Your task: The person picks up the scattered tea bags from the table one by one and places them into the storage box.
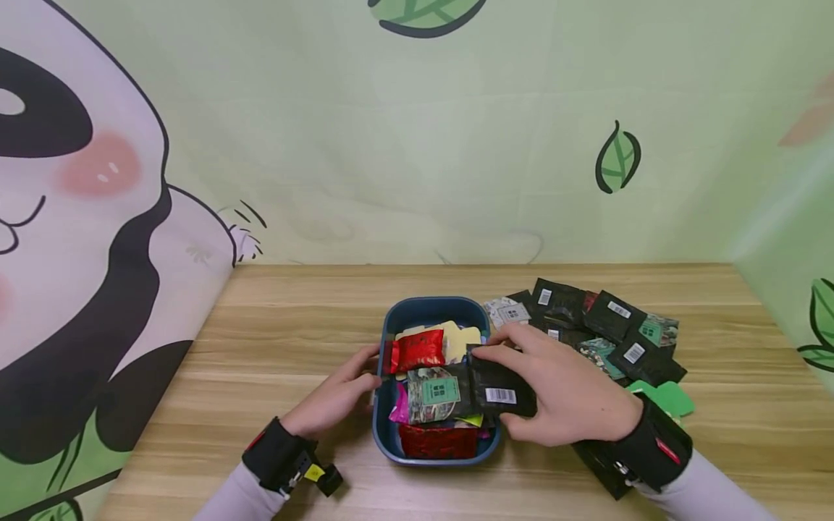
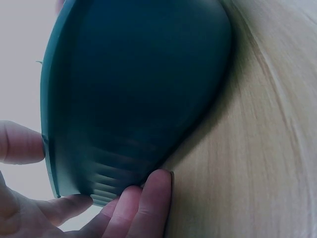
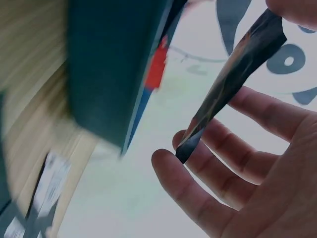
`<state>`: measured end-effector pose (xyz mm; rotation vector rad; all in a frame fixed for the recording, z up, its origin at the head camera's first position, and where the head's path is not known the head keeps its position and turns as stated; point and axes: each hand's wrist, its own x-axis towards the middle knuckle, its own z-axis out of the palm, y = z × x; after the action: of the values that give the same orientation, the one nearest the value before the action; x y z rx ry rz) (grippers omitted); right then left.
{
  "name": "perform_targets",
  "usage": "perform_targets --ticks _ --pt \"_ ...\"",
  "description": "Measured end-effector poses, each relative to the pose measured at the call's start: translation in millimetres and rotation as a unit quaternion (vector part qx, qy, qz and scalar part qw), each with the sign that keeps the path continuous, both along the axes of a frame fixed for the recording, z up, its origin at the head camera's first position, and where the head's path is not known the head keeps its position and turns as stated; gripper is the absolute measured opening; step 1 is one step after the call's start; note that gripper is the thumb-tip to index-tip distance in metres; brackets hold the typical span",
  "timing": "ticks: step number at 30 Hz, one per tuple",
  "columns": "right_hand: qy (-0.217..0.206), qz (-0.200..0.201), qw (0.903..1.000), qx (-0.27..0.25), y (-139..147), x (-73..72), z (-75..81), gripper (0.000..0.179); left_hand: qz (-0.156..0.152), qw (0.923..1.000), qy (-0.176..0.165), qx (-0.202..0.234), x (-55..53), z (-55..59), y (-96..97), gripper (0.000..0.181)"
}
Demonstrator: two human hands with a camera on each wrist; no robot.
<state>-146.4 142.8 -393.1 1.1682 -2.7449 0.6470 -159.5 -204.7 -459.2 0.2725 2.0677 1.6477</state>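
Note:
A blue plastic bin (image 1: 384, 441) holds several packets, among them a shiny red packet (image 1: 417, 350) and a dark red one (image 1: 438, 441). My left hand (image 1: 339, 396) grips the bin's left side, thumb at the rim and fingers against the outer wall (image 2: 143, 74). Over the bin's right half, my right hand (image 1: 554, 387) pinches a black sachet (image 1: 500, 383) with a white barcode label between thumb and fingers. In the right wrist view this sachet (image 3: 233, 74) appears edge-on beside the bin wall (image 3: 109, 69). A patterned sachet with a green label (image 1: 438, 393) lies next to it in the bin.
A loose pile of black and patterned sachets (image 1: 612, 316) spreads over the wooden table (image 1: 293, 311) right of the bin. Green pieces (image 1: 674, 399) and another black packet (image 1: 602, 470) lie near my right wrist. A printed backdrop (image 1: 417, 145) stands behind the table.

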Motion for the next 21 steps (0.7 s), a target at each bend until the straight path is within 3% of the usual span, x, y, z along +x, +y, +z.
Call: perform_targets --ticks 9,16,21 --pt "-0.023 0.076 0.9967 -0.016 -53 -4.8 6.3 0.073 -0.004 1.0 -0.005 -0.004 -0.2 2.3 -0.5 0.063" --pt "0.01 0.078 0.9969 0.007 -75 -9.0 10.0 0.078 0.002 0.9999 -0.008 -0.006 -1.6 2.8 -0.8 0.062" --pt "-0.021 0.075 0.9958 0.048 -74 -8.7 9.0 0.099 0.006 0.9999 -0.008 -0.007 -0.9 1.2 -1.0 0.061"
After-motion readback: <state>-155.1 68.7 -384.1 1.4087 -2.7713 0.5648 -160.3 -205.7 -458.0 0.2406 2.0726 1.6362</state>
